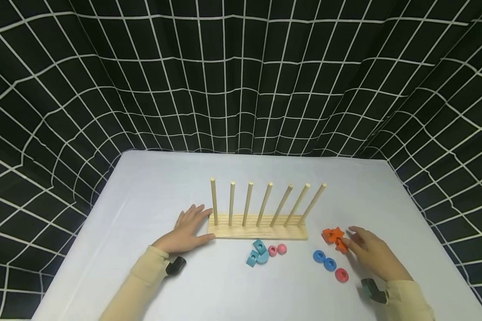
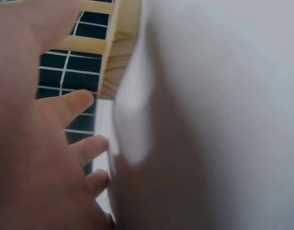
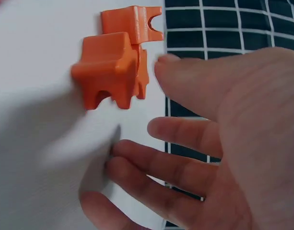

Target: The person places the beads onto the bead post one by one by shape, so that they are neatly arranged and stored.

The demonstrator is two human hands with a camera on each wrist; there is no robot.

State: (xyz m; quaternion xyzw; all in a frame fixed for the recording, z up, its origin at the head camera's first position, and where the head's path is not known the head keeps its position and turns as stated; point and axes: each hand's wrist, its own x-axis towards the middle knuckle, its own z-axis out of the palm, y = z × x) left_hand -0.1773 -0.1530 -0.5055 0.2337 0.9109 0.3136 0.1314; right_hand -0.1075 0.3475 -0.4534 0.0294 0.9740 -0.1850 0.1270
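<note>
A wooden base [image 1: 257, 232] carries a row of several upright dowels [image 1: 247, 203]. My left hand [image 1: 186, 232] lies at its left end, fingers spread, with the thumb and index fingertips at the wood; the left wrist view shows only that end of the base [image 2: 117, 62] beside the fingers. Over on the right, three orange star-shaped beads [image 1: 332, 235] sit clustered on the cloth. Close by them is my right hand [image 1: 371, 255]. From the right wrist, its loosely bent fingers [image 3: 170, 167] appear beside the orange beads [image 3: 103, 62], holding none of them.
In front of the base lie several light-blue beads [image 1: 252, 258] and two pink beads [image 1: 281, 248]. Two blue rings [image 1: 319, 256] and a red ring [image 1: 342, 275] are left of my right hand. A black gridded curtain [image 1: 241, 76] surrounds the white-covered table [image 1: 164, 178].
</note>
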